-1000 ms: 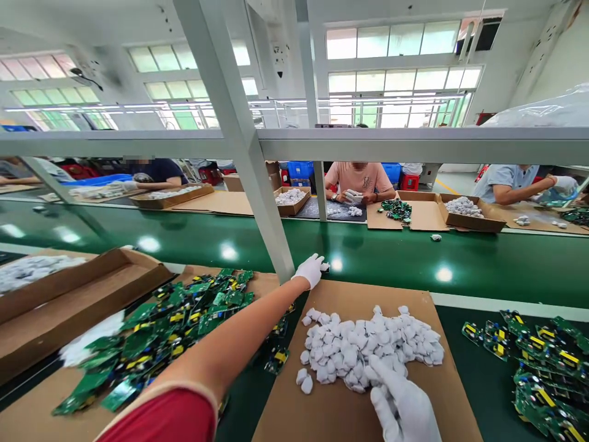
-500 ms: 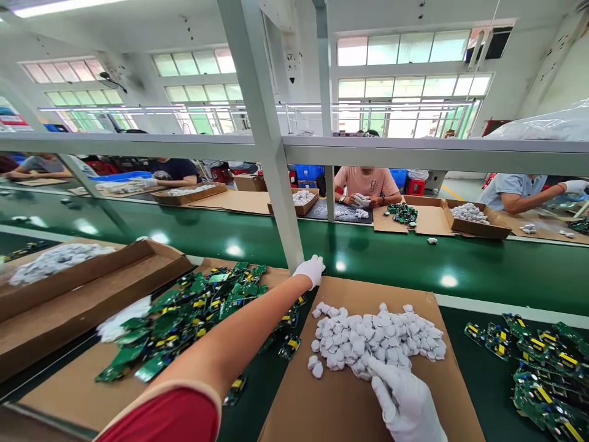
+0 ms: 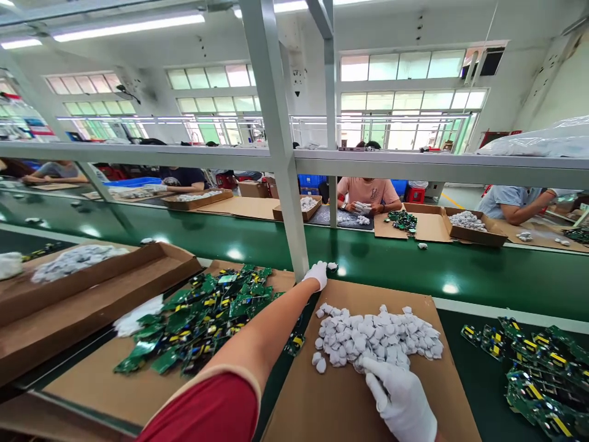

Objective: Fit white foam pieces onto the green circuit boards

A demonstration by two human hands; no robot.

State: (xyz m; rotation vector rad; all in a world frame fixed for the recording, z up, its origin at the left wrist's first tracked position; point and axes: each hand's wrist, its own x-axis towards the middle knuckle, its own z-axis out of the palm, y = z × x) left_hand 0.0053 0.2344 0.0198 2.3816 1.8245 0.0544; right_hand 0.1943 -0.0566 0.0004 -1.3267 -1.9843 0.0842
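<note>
My left hand, in a white glove, is stretched across to the near edge of the green conveyor belt, beside the grey post. Its fingers are extended, and a small white piece with a dark underside lies on the belt just off the fingertips. My right hand, also gloved, is low over the cardboard sheet. Thumb and forefinger are apart, with the forefinger at the near edge of a heap of small white rounded pieces. I see nothing gripped between them.
Green circuit boards are heaped left of my arm, with more boards at the right. A cardboard tray stands at far left. A grey post and crossbar stand ahead. People work beyond the belt.
The small white piece now shows on the belt beside my left fingertips, where my hand hid most of it before. My right hand stays by the heap. The view has tilted up slightly.
</note>
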